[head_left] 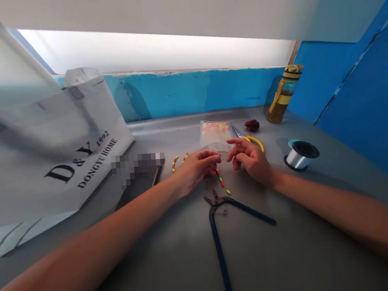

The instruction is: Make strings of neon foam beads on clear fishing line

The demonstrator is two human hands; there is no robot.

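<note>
Left hand (196,172): my fingertips pinch closed; I can't tell on what.
Right hand (250,159): half-open, nothing visible between my fingers.
Bead string (220,179): emerging below my left fingers, near the pliers (218,202).

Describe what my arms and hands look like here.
Your left hand and right hand are ungloved. Your left forearm and right forearm are bare, with no sleeves in view. No watch, bracelet or markings can be made out.
</note>
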